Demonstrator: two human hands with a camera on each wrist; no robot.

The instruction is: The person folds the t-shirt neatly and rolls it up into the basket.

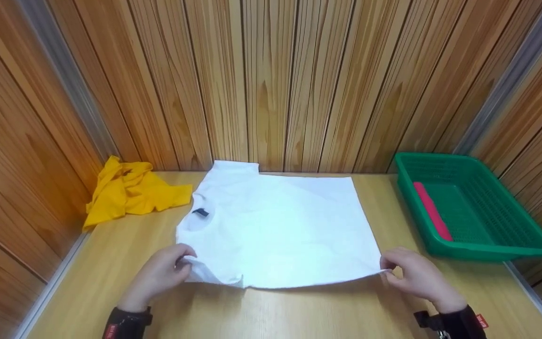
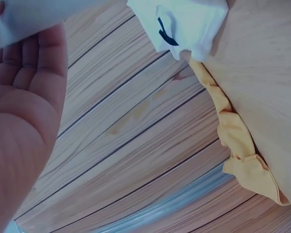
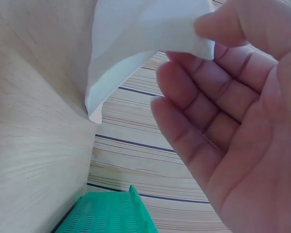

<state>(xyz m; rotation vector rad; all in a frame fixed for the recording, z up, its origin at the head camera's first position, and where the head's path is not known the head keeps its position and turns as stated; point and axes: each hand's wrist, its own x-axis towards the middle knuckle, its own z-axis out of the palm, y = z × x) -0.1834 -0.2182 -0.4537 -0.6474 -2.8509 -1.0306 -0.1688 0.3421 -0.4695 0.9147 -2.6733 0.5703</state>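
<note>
The white shirt (image 1: 294,226) is in the middle of the frame on the worktop (image 1: 308,310). Its long way goes from left to right, with the neck at the left. The left hand (image 1: 160,272) pinches it by the near shoulder, lower left. The right hand (image 1: 418,278) pinches the near bottom corner, lower right. Both hands touch it, so neither is nearer, and most of the shirt lies up the frame from them
</note>
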